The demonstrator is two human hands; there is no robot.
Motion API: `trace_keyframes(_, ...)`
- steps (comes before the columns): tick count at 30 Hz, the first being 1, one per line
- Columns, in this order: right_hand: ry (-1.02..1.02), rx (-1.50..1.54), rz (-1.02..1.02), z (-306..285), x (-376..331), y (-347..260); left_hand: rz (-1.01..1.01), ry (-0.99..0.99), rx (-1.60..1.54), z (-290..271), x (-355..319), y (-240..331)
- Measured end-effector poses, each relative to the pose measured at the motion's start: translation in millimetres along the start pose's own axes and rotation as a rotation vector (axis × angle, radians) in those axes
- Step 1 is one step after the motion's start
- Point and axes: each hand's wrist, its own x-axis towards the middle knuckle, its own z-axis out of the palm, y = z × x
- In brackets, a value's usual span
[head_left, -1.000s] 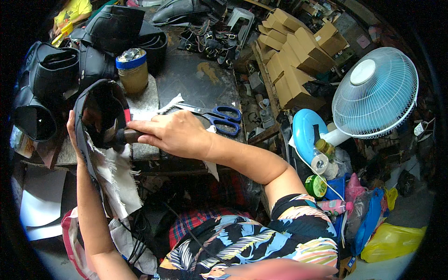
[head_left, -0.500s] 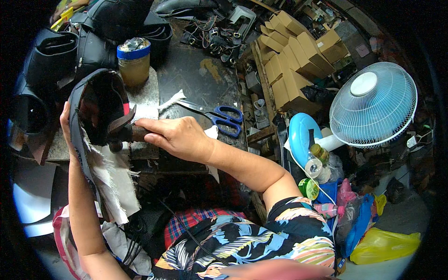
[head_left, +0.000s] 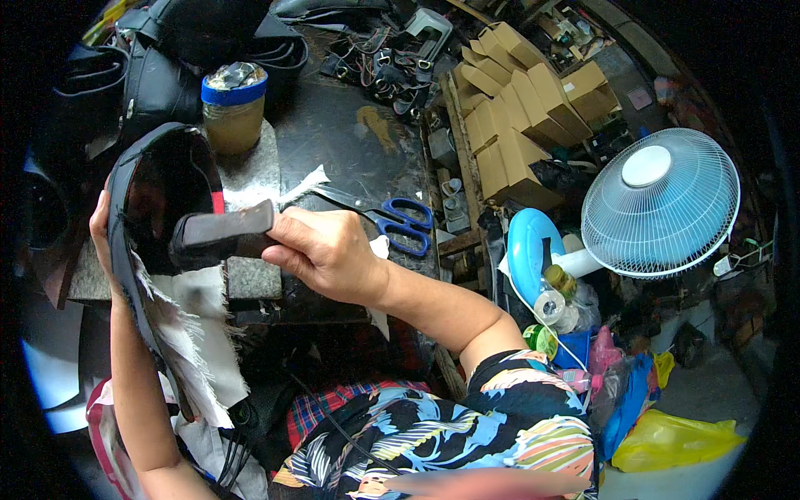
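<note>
My left hand [head_left: 100, 227] grips the outer left side of a black boot upper [head_left: 125, 179], its fingers largely hidden. The upper stands tilted with its wide opening towards me and shows a small red patch [head_left: 217, 202] on its rim. Frayed white cloth [head_left: 196, 333] hangs from its lower part. In my right hand [head_left: 329, 254], fingers closed, is a dark, blunt tool [head_left: 221, 233] that looks like a hammer. Its head is over the upper's opening; whether they touch, I cannot tell. Right of it, scissors [head_left: 406, 225] with blue handles lie beside a white cloth scrap [head_left: 305, 185].
A jar [head_left: 233, 117] with a blue rim stands on a pale slab [head_left: 254, 162] behind the upper. Black leather boots [head_left: 158, 83] crowd the far left. Black buckled straps [head_left: 387, 71] lie farther back. Cardboard boxes [head_left: 521, 100] and a blue fan [head_left: 658, 208] stand at the right.
The dark tool has lifted and turned, so its head now shows broad and flat. My right hand rose slightly. The upper and my left hand shifted a little left.
</note>
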Motion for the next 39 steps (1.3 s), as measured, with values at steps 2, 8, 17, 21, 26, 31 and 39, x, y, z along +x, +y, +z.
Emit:
trace_keyframes(2,-0.115,-0.109,0.014,1,0,-2,0.101,-0.026,0.142,-24,-1,-16)
trace_keyframes(8,-0.161,-0.109,0.048,5,-3,-5,0.285,0.018,0.437,-36,-10,-30)
trace_keyframes(17,-0.072,-0.072,-0.059,0,0,-2,-0.065,-0.046,0.072,11,-4,15)
trace_keyframes(21,-0.119,-0.079,0.025,2,2,-5,0.016,-0.014,0.369,17,-6,14)
trace_keyframes(26,-0.173,-0.057,0.073,6,1,-3,0.594,-0.001,0.792,-17,-12,-18)
trace_keyframes(31,-0.168,-0.038,0.081,3,-3,3,0.519,0.084,0.787,-39,-10,-27)
trace_keyframes(39,-0.092,-0.071,-0.018,-3,-6,4,0.088,0.167,0.548,72,2,37)
